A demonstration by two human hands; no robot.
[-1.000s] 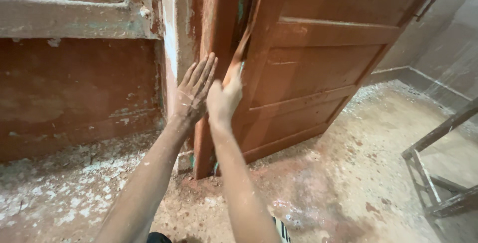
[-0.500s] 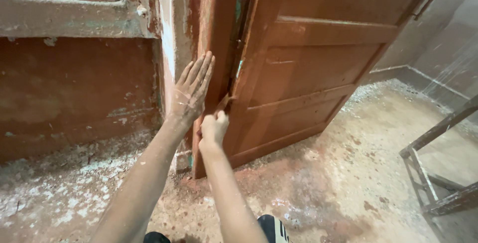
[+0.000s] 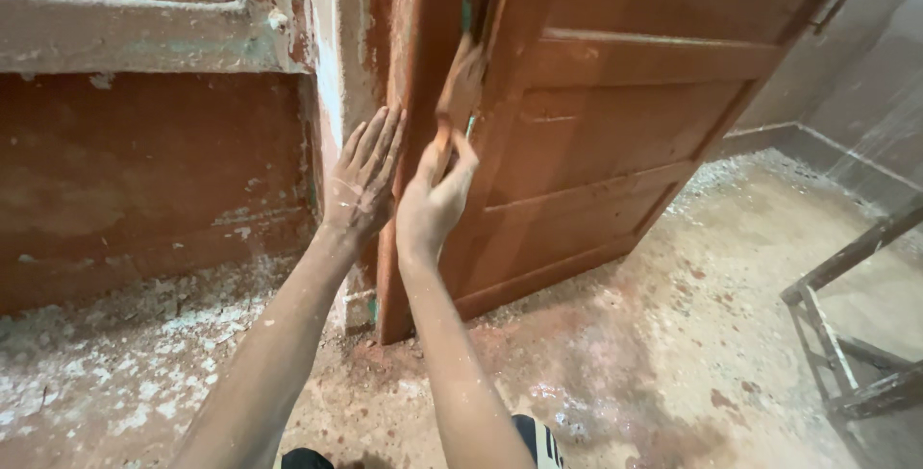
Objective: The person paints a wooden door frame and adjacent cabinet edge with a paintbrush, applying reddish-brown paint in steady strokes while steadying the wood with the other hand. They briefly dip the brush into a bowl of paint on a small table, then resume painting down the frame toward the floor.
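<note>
Pressing flat against the door frame (image 3: 409, 142), your left hand (image 3: 363, 181) is spread wide, fingers straight and pointing up, palm on the reddish-brown painted wood and holding nothing. Your right hand (image 3: 433, 202) sits just beside it, closed around the handle of a paintbrush (image 3: 460, 94). The brush slants up from your grip, and its paint-loaded head lies in the narrow gap between the frame and the hinge edge of the wooden door (image 3: 635, 123); it is blurred, so you cannot tell whether the bristles touch the frame, the door edge, or both.

The door stands ajar, swung away to the right, with panelled faces in the same red-brown and a dark metal handle (image 3: 833, 6) high near its far edge. To the left of the frame is a rough wall (image 3: 144, 171) with patchy red paint and a worn ledge (image 3: 125, 37) above. The floor (image 3: 673, 354) is strewn with pale flakes and red dust. At the right edge stands part of a wooden ladder-like frame (image 3: 846, 334).
</note>
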